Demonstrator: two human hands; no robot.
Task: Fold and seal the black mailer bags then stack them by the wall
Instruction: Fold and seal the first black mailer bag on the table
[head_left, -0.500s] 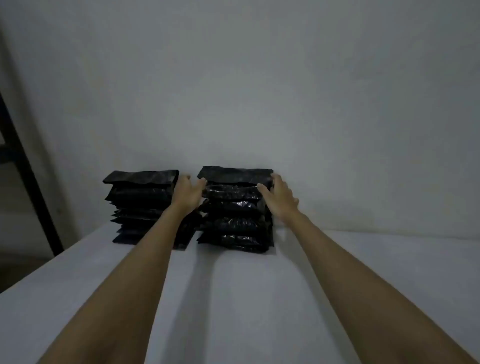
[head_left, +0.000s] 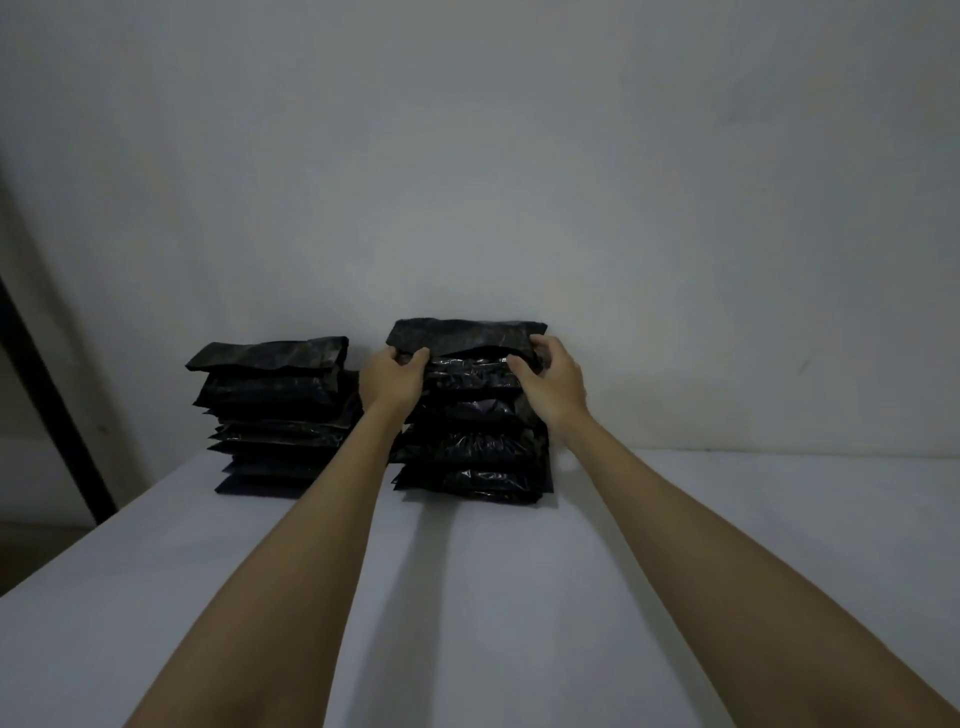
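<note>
Stacking step: left hand (head_left: 390, 382) and right hand (head_left: 551, 382), fingers curled on top bag (head_left: 467, 336) ends, atop right stack (head_left: 470, 441) by wall (head_left: 519, 156). Next: square it, let go (left stack (head_left: 275, 415) just beside left fingers).

A white table (head_left: 519, 597) runs from the near edge to the far wall, its left edge slanting away toward the far left. Two piles of black mailer bags stand directly on it at the far end, close to the wall. The left pile (head_left: 275, 415) is lower; the right pile (head_left: 472, 447) is taller. They stand just beside each other, bags lying flat.
</note>
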